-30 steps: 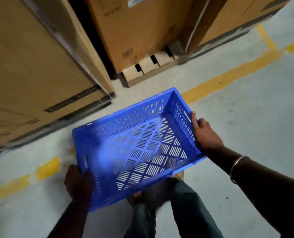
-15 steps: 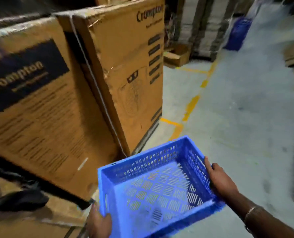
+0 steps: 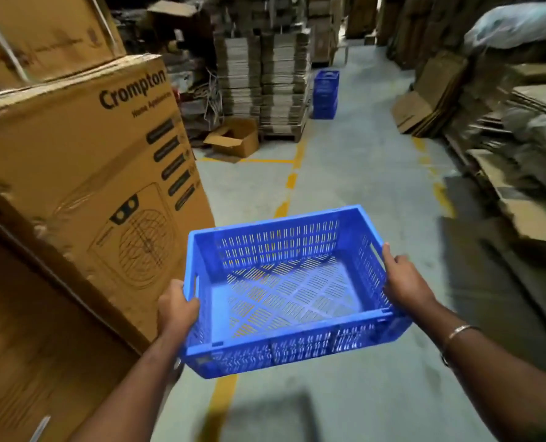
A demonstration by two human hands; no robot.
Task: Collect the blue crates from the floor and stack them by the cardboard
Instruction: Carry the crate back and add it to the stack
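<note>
I hold an empty blue slotted crate (image 3: 292, 344) level in front of me, above the grey floor. My left hand (image 3: 176, 306) grips its left end at the handle slot. My right hand (image 3: 404, 283) grips the right end wall. Far down the aisle a stack of blue crates (image 3: 325, 94) stands on the floor, right beside tall piles of flattened cardboard (image 3: 262, 90) on a pallet.
Large Crompton cartons (image 3: 99, 173) line the left side, close to my left arm. An open cardboard box (image 3: 233, 141) lies on the floor ahead left. Loose cardboard sheets (image 3: 501, 186) are heaped along the right. Yellow floor lines (image 3: 292, 180) run down the aisle.
My view has swung up from the floor to look down the aisle. The crate has stayed in both hands and now sits level, and the far crate stack is in sight.
</note>
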